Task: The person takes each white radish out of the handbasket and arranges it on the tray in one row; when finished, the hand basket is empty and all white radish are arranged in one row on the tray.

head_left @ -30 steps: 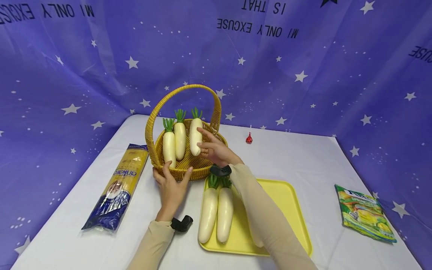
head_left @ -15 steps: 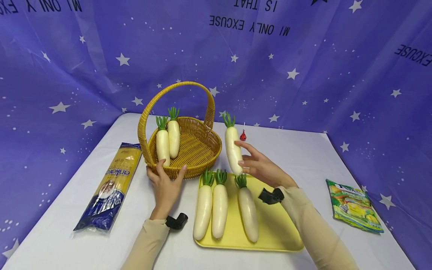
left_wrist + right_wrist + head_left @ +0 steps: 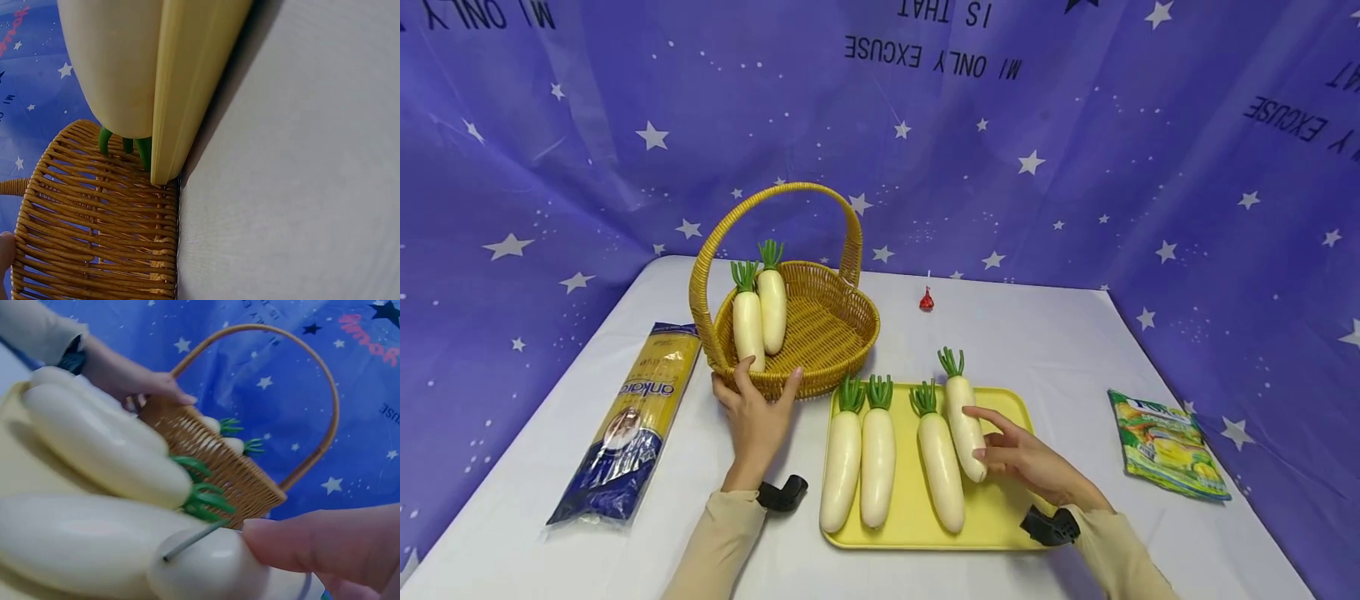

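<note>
Table (image 3: 1045, 337) carries it all: handled basket (image 3: 826, 379) toward the far left, yellow tray (image 3: 996, 521) nearer me, gold-and-blue packet (image 3: 625, 425) by the left edge, green sachet (image 3: 1168, 450) by the right edge. My left hand (image 3: 756, 425) is spread, fingertips on the basket's near rim. My right hand (image 3: 1030, 458) pinches a white radish (image 3: 966, 433) between thumb and fingers over the tray's right half, leaves past its far edge; can't tell if it touches the tray. Two radishes (image 3: 878, 467) lie along the tray's left edge, a third one (image 3: 942, 475) just beside mine; the basket has a further two (image 3: 772, 312). Smallest: red trinket (image 3: 927, 302) near the table's far edge. To do this well, I'd ease the held radish nearer me so the leaves clear the edge, keep it parallel to its neighbour, lower the body level, and let go only once the tray takes the weight. Versus half a second ago: held radish has come down and nearer, from beyond the tray's far edge; left hand and the other radishes unchanged.
</note>
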Demonstrator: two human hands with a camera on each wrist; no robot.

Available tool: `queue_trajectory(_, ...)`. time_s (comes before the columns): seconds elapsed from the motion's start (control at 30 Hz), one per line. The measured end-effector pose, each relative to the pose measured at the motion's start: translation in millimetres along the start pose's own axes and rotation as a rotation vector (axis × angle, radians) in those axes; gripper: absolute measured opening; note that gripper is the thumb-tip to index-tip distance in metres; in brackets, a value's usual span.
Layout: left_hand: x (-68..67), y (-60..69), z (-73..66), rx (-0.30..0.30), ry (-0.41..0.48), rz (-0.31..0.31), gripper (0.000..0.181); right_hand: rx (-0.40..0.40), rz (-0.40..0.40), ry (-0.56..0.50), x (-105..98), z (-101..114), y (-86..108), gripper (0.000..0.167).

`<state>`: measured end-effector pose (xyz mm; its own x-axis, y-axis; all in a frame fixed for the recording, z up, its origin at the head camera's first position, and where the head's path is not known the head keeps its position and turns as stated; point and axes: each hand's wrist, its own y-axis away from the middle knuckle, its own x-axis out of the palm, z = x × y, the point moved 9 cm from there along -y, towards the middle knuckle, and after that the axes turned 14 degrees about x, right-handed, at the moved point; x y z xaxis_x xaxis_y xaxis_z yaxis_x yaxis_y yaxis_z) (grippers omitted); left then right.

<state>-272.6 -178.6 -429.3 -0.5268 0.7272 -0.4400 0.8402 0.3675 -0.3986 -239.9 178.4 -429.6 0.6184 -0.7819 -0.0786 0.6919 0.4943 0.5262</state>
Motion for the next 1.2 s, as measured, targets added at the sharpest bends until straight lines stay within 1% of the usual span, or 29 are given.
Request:
queue_trajectory(0.13, -0.4, 0.0, 1.7, 0.001, 0.0, -0.007, 0.078, 0.025, 0.007, 0.012, 9.6, -15.6, 0.6, 0.066)
queue_trajectory(0.2, -1.0, -0.3, 1.7, 0.003, -0.005, -0.008, 0.077, 0.032, 0.004, 0.041, 14.1, -20.1, 0.7, 0.066)
queue_trajectory(0.37, -1.8, -0.9, 1.0, 0.006, -0.009, -0.007, 0.077, 0.022, -0.014, 0.129, 26.4, -20.7, 2.7, 0.062)
queue_trajectory(0.43, -1.4, -0.9, 0.9, 0.005, -0.007, -0.005, 0.077, 0.023, -0.025, 0.166, 31.1, -19.4, 4.1, 0.066)
queue_trajectory(0.53, -0.9, -0.2, 1.6, -0.001, -0.007, -0.002, 0.077, 0.031, -0.052, 0.235, 37.7, -18.1, 6.6, 0.079)
queue_trajectory(0.6, -1.2, 0.4, 1.8, -0.003, -0.007, -0.006, 0.077, 0.041, -0.089, 0.3, 40.1, -17.6, 8.3, 0.088)
queue_trajectory(0.67, -1.2, 0.8, 1.4, -0.004, -0.009, -0.008, 0.076, 0.051, -0.144, 0.37, 39.9, -16.8, 9.9, 0.091)
queue_trajectory(0.77, -0.6, 1.2, 0.4, -0.008, -0.005, -0.006, 0.077, 0.059, -0.249, 0.496, 36.1, -12.5, 13.0, 0.092)
queue_trajectory(0.87, -0.1, 1.9, 0.1, -0.016, -0.003, -0.001, 0.077, 0.057, -0.332, 0.558, 31.8, -6.0, 15.3, 0.087)
queue_trajectory(0.9, -0.2, 2.0, 0.2, -0.018, -0.002, 0.0, 0.077, 0.049, -0.353, 0.563, 30.7, -3.3, 15.5, 0.084)
queue_trajectory(1.03, -0.2, 1.8, 0.6, -0.019, -0.004, 0.006, 0.077, 0.01, -0.428, 0.512, 26.8, 5.7, 14.9, 0.069)
queue_trajectory(1.2, -0.4, 0.9, -0.4, -0.009, -0.01, 0.001, 0.076, -0.088, -0.506, 0.474, 27.2, 22.2, 11.3, 0.056)
